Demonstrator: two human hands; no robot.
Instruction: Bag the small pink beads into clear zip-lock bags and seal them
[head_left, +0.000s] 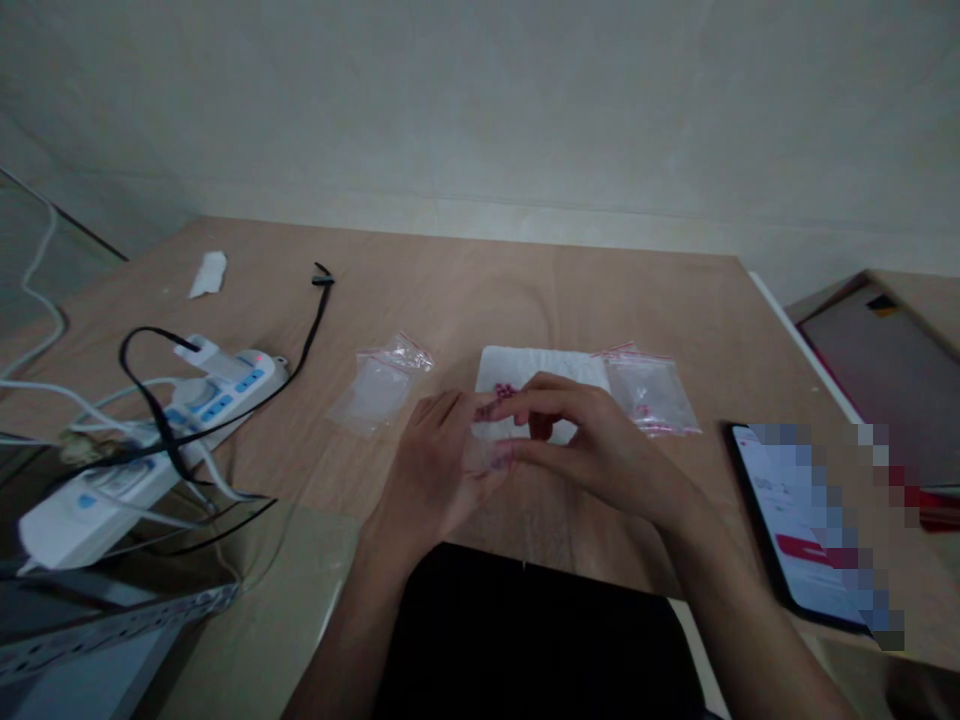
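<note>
My left hand (431,460) is closed around a small clear plastic zip bag (484,452), which its fingers and palm partly hide. From the right, my right hand (589,435) reaches to the same bag, index finger at its upper edge and thumb at its lower part. The fingertips blur against the plastic, so the exact grip is hard to make out. Just behind the fingers, small dark pink beads (504,389) lie on a white sheet (540,360). Part of that sheet is covered by my right hand.
Flat clear zip bags (379,385) lie to the left. Another zip bag (651,392), with pink bits inside, overlaps the sheet's right side. A phone (795,530) rests at the right, a power strip (217,395) with tangled cables at the left. A paper scrap (208,274) lies farther back.
</note>
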